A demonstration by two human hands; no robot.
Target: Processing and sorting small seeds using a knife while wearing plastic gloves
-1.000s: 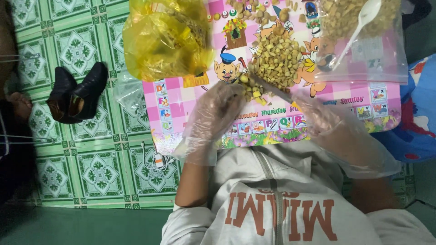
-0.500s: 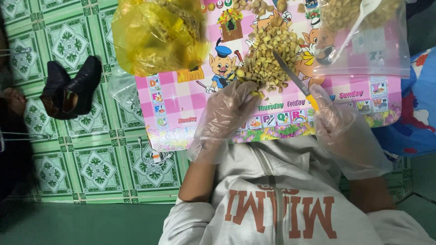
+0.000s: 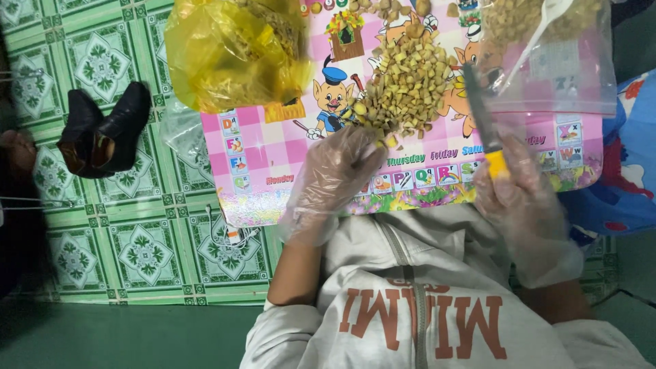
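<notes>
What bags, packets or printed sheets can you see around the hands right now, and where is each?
Yellow bag: top left of the mat, crumpled, translucent yellow plastic, partly full.
Clear bag: top right, flat see-through pouch holding tan pieces and a white spoon.
Mat: under the chopped pile, pink checked printed sheet with cartoon animals and small picture squares.
Left hand touches the pile; right hand holds a knife. No screens.
</notes>
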